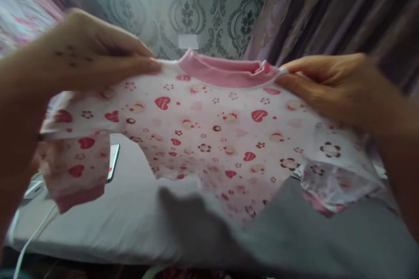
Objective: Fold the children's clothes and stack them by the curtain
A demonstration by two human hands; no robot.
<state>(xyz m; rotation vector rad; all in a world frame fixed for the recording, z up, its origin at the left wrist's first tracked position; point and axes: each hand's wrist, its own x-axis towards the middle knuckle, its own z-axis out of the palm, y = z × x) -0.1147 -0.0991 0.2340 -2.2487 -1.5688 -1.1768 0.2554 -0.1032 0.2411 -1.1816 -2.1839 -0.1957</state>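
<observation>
A small long-sleeved shirt (209, 117) hangs stretched out in the air before me. It is white with red hearts and dark flowers, and has a pink collar and pink cuffs. My left hand (94, 56) pinches it at the shoulder left of the collar, thumb and fingers pressed together. At the other shoulder, right beside the collar, my right hand (340, 83) grips the cloth in the same way. Both sleeves dangle below my hands, and the lower hem hangs loose and uneven.
Below the shirt lies a grey padded surface (137, 226) with a shadow on it. A phone-like device (114, 162) shows partly behind the left sleeve. A white cable (32, 237) runs over the near left edge. Patterned wallpaper (186, 4) and purple curtains (327, 8) stand behind.
</observation>
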